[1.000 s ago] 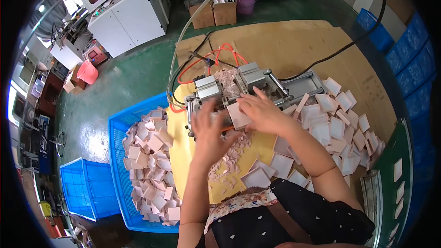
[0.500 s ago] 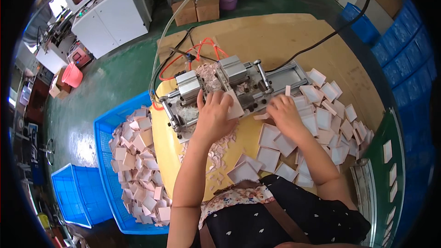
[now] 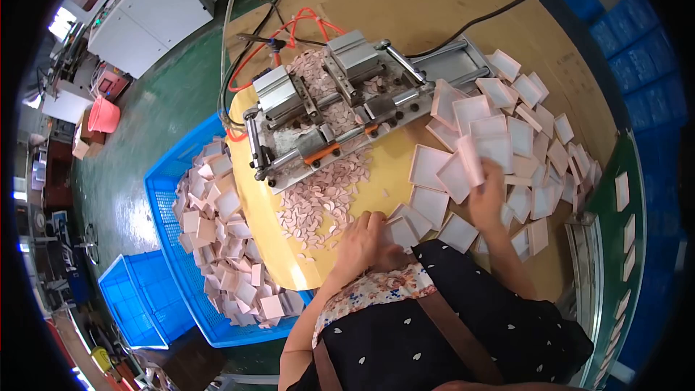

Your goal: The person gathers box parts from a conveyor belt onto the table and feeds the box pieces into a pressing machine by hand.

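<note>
My left hand point(image 3: 359, 244) is at the near table edge, its fingers curled against a shallow pinkish box point(image 3: 400, 233) with a pale inside; the hand hides part of it. Off to the right, my right hand point(image 3: 488, 192) grips another shallow box point(image 3: 470, 161), tilted up so that its outer side shows. Below that box lies a heap of similar boxes point(image 3: 428, 205). Both hands are away from the metal clamping machine point(image 3: 326, 105), which has two silver cylinder blocks and rods. Curved pinkish offcuts point(image 3: 318, 206) lie in front of it and inside it.
A large blue crate point(image 3: 161, 206) full of pinkish boxes stands left of the table, beside a smaller blue crate point(image 3: 123, 304). Orange air tubes point(image 3: 291, 23) and a black cable point(image 3: 499, 11) run behind the machine. A green panel point(image 3: 612, 268) borders the right side.
My left hand has left the machine and come down to the near edge. The box beside it there no longer shows in the machine. My right hand moved right, and the view tilted down.
</note>
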The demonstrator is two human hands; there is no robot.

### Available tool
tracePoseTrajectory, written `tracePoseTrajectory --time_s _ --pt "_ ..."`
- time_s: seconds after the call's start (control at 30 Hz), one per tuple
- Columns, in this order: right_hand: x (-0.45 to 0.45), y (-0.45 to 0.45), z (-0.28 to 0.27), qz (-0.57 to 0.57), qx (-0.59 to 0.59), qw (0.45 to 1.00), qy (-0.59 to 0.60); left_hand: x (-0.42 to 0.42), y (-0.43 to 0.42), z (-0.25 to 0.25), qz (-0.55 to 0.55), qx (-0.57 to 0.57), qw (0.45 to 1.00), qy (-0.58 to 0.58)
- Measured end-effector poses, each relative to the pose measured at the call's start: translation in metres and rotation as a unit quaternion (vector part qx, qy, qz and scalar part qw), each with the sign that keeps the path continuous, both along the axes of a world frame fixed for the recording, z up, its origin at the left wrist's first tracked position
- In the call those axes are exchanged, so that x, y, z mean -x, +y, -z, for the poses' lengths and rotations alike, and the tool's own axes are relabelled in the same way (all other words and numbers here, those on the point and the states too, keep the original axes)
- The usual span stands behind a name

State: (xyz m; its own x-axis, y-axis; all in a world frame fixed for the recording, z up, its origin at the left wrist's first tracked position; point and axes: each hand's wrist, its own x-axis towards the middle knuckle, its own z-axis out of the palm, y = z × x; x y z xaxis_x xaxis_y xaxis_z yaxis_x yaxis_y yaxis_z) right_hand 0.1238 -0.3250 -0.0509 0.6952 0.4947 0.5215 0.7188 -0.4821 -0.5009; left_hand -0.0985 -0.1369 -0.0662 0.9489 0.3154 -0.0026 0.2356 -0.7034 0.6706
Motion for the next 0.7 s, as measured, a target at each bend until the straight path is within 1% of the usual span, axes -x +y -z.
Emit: tracePoseTrajectory --time_s 0.03,0.07,0.1,0.13,0.2,0.23,0.3,0.33,0.37,0.4,0.43,0.47,0.5,0.53,0.57,0.6,0.63,0.7 --pt "0.004 -0.010 0.022 -0.050 -0.001 0.994 0.097 -0.002 0.002 -0.002 0.005 0.001 1.000 -0.003" --pt "0.015 -0.003 0.022 -0.079 0.015 0.996 0.044 -0.002 0.006 -0.007 -0.012 0.040 0.999 0.023" --pt "0.021 0.004 0.024 -0.104 -0.002 0.992 0.070 -0.002 0.011 -0.012 -0.032 0.079 0.995 0.051" --pt "0.027 0.014 0.025 -0.130 -0.021 0.987 0.096 -0.002 0.019 -0.016 -0.058 0.076 0.995 0.025" --pt "0.037 0.041 0.024 -0.156 -0.035 0.984 0.072 0.002 0.047 -0.022 -0.059 0.103 0.992 0.048" --pt "0.039 0.052 0.029 -0.194 -0.041 0.975 0.096 -0.001 0.054 -0.047 -0.089 0.124 0.986 0.072" --pt "0.047 0.069 0.037 -0.244 -0.040 0.956 0.160 0.003 0.070 -0.062 -0.099 0.159 0.981 -0.045" --pt "0.051 0.078 0.042 -0.260 -0.077 0.949 0.161 -0.002 0.078 -0.065 -0.087 0.098 0.975 -0.178" --pt "0.053 0.083 0.042 -0.265 -0.082 0.947 0.160 -0.009 0.086 -0.070 -0.108 0.019 0.969 -0.220" --pt "0.055 0.085 0.039 -0.269 -0.080 0.936 0.213 -0.017 0.092 -0.077 -0.129 -0.060 0.955 -0.262" --pt "0.055 0.087 0.034 -0.271 -0.075 0.922 0.266 -0.029 0.093 -0.096 -0.145 -0.142 0.952 -0.228" --pt "0.051 0.086 0.015 -0.278 -0.065 0.926 0.247 -0.045 0.096 -0.107 -0.155 -0.205 0.946 -0.197" --pt "0.052 0.084 0.016 -0.271 -0.143 0.896 0.321 -0.057 0.100 -0.109 -0.132 -0.256 0.940 -0.186" --pt "0.052 0.081 0.016 -0.260 -0.218 0.855 0.392 -0.070 0.101 -0.103 -0.113 -0.295 0.937 -0.148" --pt "0.048 0.078 -0.002 -0.248 -0.230 0.868 0.363 -0.085 0.104 -0.090 -0.099 -0.328 0.931 -0.124" --pt "0.043 0.075 -0.014 -0.227 -0.256 0.861 0.377 -0.099 0.104 -0.074 -0.098 -0.356 0.925 -0.087" --pt "0.038 0.070 -0.025 -0.205 -0.280 0.853 0.391 -0.112 0.104 -0.054 -0.128 -0.396 0.905 -0.084" --pt "0.026 0.062 -0.040 -0.166 -0.307 0.844 0.408 -0.122 0.104 -0.058 -0.157 -0.375 0.911 -0.072"
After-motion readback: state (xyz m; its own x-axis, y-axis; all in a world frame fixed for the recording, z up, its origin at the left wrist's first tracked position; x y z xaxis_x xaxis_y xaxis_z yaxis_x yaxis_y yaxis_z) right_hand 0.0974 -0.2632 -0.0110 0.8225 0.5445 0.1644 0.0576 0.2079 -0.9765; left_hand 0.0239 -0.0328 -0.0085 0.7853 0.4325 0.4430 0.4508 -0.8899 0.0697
